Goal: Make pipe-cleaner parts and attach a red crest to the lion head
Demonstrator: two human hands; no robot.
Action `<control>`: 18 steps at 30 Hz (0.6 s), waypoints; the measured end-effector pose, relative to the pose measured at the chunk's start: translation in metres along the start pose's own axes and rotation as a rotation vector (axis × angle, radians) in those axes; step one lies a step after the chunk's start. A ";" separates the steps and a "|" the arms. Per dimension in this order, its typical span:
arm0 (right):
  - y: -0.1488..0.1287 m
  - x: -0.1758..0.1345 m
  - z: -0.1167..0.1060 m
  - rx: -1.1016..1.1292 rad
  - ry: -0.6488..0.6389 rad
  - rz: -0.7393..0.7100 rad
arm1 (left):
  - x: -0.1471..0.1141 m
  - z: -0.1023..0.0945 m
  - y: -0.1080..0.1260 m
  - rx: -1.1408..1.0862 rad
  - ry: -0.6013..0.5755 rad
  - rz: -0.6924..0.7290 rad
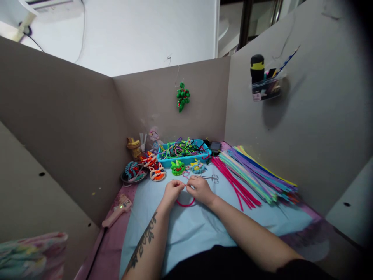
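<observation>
Head view: the left hand and right hand meet above a light blue sheet on the desk. Both are closed in fingertip pinches on a pink pipe cleaner, which curves in a loop between the wrists. Scissors lie just beyond the right hand. A green figure sits before the blue tray; loose pink stems lie to the right.

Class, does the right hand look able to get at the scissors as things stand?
Probably yes: the scissors lie just beyond the right hand, with nothing seeming to block the way, though that hand appears busy pinching the pink stem.
</observation>
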State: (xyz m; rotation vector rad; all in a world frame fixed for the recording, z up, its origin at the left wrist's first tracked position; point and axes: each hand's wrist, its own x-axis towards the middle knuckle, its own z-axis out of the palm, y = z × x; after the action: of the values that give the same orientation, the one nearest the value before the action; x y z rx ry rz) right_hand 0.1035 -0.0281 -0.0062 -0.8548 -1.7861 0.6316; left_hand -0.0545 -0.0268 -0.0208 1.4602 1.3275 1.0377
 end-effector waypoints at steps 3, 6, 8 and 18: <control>0.002 0.002 -0.002 0.026 0.040 0.070 | -0.004 -0.004 0.008 -0.096 -0.015 -0.009; 0.009 0.005 -0.003 0.077 0.100 0.183 | -0.005 -0.010 0.014 -0.179 0.021 0.002; 0.014 0.007 -0.004 0.124 0.113 0.254 | -0.004 -0.012 0.016 -0.198 0.047 0.006; 0.025 0.009 0.002 0.245 0.005 0.336 | 0.002 -0.010 0.004 -0.036 0.097 0.057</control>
State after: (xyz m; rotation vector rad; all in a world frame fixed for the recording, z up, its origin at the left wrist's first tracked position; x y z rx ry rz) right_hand 0.1060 -0.0058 -0.0205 -0.9913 -1.5321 1.0415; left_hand -0.0628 -0.0238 -0.0146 1.4437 1.3348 1.1768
